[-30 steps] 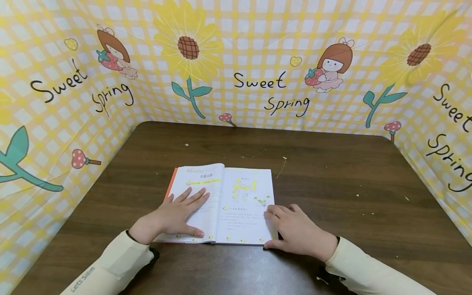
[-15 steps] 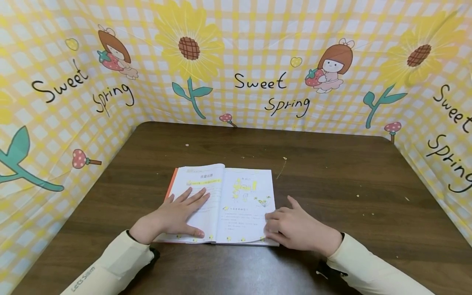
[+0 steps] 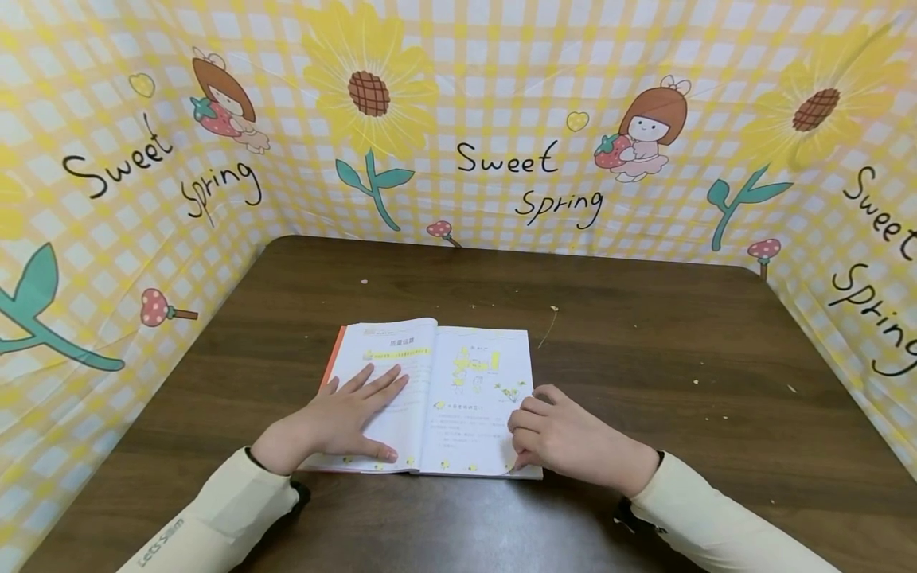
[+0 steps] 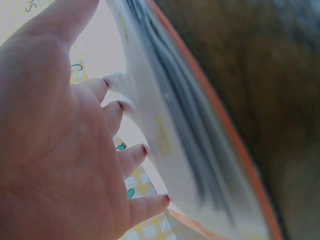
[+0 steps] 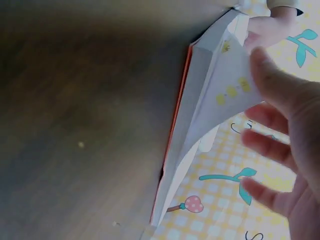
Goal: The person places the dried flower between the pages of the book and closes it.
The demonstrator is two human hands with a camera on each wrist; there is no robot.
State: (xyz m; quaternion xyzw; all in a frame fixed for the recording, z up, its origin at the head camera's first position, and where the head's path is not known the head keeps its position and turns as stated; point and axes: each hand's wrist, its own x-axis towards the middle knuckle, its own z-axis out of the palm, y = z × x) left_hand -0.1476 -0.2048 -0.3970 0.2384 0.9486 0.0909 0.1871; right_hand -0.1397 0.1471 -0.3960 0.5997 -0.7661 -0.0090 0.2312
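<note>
An open book (image 3: 473, 434) with printed pages, yellow drawings and an orange cover edge lies on the brown table. My left hand (image 3: 333, 418) rests on the left page with its fingers spread. In the left wrist view the fingertips meet the page above the orange cover (image 4: 210, 95). At the lower right corner of the book, my right hand (image 3: 573, 438) pinches a page. The right wrist view shows that page (image 5: 220, 105) curled up off the stack, its corner between thumb and index finger while the other fingers stand apart from it.
The wooden table (image 3: 645, 342) carries small pale crumbs and a thin strand (image 3: 550, 326) behind the book. A yellow checked cloth (image 3: 501, 87) with flowers and lettering stands around the back and sides.
My right hand slid on the right page's edge, its index finger lifting and then bending in; its fingertips now pinch the lower corner. The left hand has stayed put.
</note>
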